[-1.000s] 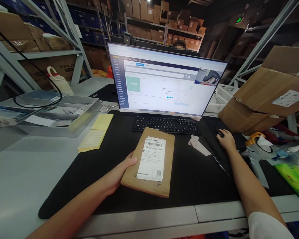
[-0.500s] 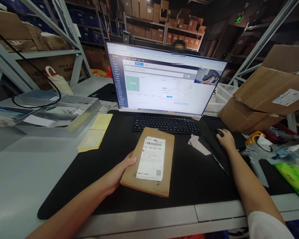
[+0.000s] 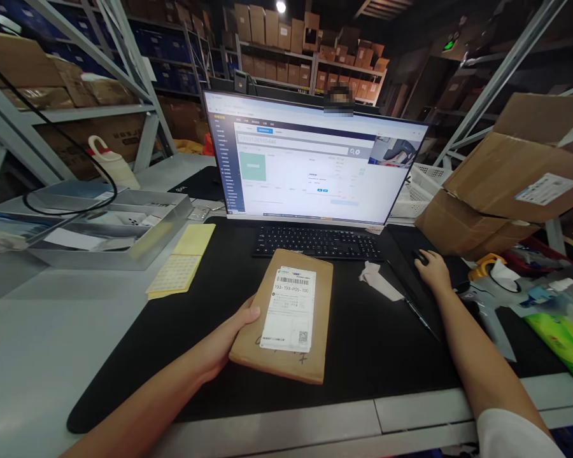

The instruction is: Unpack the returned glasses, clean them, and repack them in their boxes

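A flat brown cardboard parcel (image 3: 319, 305) with a white shipping label (image 3: 289, 308) is tilted up over the black desk mat (image 3: 363, 356). My left hand (image 3: 236, 327) grips its left edge, thumb on the front; the other fingers are behind it. My right hand (image 3: 433, 270) rests over a black computer mouse (image 3: 421, 257) on the right, fingers curved around it. Beyond the parcel lies a black keyboard (image 3: 315, 242). Behind that stands a lit monitor (image 3: 296, 184) showing a web page with a small camera picture at its upper right.
Yellow label sheets (image 3: 184, 261) and a grey tray (image 3: 124, 251) lie to the left. A crumpled paper strip (image 3: 379, 282) and a black pen (image 3: 420, 316) lie between parcel and mouse. Cardboard boxes (image 3: 496, 184) are stacked at right, near a green packet (image 3: 561, 343).
The view has tilted up slightly, so everything sits a little lower in the picture. My left hand keeps the parcel and my right hand stays on the mouse.
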Demonstrator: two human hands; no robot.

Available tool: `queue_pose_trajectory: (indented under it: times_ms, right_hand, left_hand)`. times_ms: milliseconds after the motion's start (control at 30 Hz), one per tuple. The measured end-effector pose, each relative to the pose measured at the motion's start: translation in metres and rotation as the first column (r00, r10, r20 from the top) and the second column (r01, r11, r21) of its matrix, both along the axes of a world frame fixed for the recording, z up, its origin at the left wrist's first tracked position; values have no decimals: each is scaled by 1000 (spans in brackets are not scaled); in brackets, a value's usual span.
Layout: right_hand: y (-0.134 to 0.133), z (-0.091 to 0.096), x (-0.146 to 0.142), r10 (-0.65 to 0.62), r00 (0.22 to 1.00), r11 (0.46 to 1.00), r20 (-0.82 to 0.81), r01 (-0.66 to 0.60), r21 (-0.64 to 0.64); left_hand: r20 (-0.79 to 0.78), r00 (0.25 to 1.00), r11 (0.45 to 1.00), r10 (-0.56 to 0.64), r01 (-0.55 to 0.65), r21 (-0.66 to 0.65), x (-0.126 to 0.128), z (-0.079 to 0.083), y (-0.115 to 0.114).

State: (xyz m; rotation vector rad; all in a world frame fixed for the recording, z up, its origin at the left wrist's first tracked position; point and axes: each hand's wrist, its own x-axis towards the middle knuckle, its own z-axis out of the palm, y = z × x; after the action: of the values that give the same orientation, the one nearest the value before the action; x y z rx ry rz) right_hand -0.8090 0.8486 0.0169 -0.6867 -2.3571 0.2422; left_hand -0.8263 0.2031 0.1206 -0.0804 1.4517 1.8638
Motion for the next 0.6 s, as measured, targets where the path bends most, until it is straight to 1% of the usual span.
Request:
queue_pose_trajectory:
  times_ms: [167, 300, 467, 600]
  right_hand:
    - [8, -5, -4, 24, 999, 1000, -22, -24, -1]
    - [13, -8, -7, 39, 999, 999, -35, -39, 4]
    - [15, -9, -7, 43, 998, 999, -44, -43, 3]
    - [14, -9, -8, 45, 997, 999, -56, -45, 6]
  left_hand:
    - [3, 1000, 1000, -7, 7, 30, 1, 3, 0]
    - [10, 1000, 1000, -5, 4, 21, 2, 4, 0]
    - [10, 1000, 1000, -2, 2, 13, 3, 6, 1]
    - [7, 1000, 1000, -3, 3, 17, 2, 4, 0]
